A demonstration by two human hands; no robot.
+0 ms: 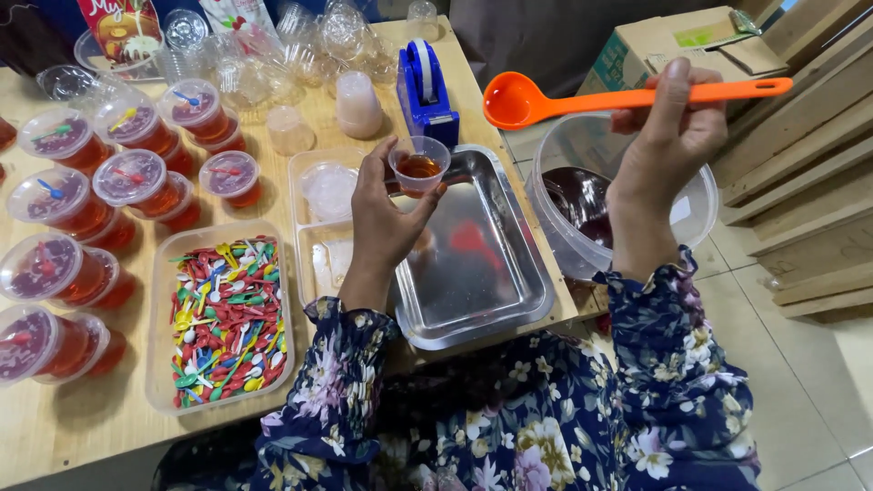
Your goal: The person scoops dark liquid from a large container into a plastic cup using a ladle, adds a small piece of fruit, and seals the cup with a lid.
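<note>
Hands at a wooden counter [73,436], one holding a small cup of amber liquid, the other an orange ladle.

The left hand [382,218] has its fingers closed around a small clear cup [419,165], partly filled with amber liquid, held above the far edge of a bare metal tray [482,300] near the counter's right edge. The right hand [668,136] grips the handle of the orange ladle [518,100], its bowl apparently empty, raised over a clear plastic bucket [700,205] of dark red liquid standing past the counter's right edge. The open cup could spill if tilted, and the ladle could drip onto the tray. Along the left edge stand lidded cups [64,136] of red liquid; near the front edge sits a tub [159,318] of small coloured spoons. Empty cups [300,45] crowd the far edge.
</note>
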